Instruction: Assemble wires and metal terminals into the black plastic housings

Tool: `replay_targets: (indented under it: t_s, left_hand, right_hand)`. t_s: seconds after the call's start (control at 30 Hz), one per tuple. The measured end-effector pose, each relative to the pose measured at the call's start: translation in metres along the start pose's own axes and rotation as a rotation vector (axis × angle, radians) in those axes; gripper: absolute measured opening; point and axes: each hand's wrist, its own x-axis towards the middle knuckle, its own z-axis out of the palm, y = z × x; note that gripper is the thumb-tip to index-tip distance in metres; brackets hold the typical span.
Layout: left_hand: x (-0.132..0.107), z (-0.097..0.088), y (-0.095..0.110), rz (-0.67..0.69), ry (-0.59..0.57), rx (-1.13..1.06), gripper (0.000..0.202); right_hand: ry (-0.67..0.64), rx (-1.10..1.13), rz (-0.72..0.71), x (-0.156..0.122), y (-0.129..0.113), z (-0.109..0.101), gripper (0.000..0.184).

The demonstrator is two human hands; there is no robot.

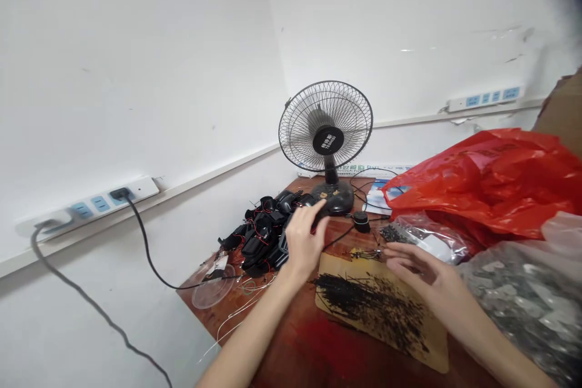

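My left hand is raised beside a heap of black plastic parts with red wires. Its thumb and forefinger are apart, and I see nothing between them. My right hand hovers over the right side of a tan board, fingers stretched out and thumb separate. A bundle of thin black wire-like strands lies spread across this board. Close to my right fingertips are some small metal-looking pieces on a yellowish patch; their kind is too small to tell.
A black desk fan stands at the back of the red-brown table. A red plastic bag and clear bags of parts crowd the right. A clear round lid lies left, near a black cable from a wall power strip.
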Motion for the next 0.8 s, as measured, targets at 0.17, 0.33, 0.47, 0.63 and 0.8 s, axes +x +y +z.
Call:
replay_targets:
  t_s: [0.17,0.33,0.47,0.63,0.8]
  left_hand:
    - [0.041,-0.03,-0.072,-0.105,-0.01,0.266,0.056]
    - [0.058,-0.042,-0.123,-0.187,-0.053,0.375,0.051]
    - [0.059,-0.038,-0.14,-0.188,-0.127,0.429,0.05]
    - [0.052,-0.029,-0.14,-0.163,-0.152,0.477,0.054]
    - [0.047,-0.024,-0.13,-0.145,-0.14,0.538,0.055]
  right_hand:
    - [-0.03,-0.103,-0.013,0.005,0.019,0.0,0.053]
    - [-0.097,-0.198,-0.008,0.007,0.031,0.001,0.051]
    - [-0.109,-0.291,-0.025,0.005,0.031,0.004,0.047]
    - [-0.109,-0.324,-0.069,0.001,0.019,0.007,0.042]
    - [-0.076,-0.28,-0.071,-0.002,0.01,0.01,0.038]
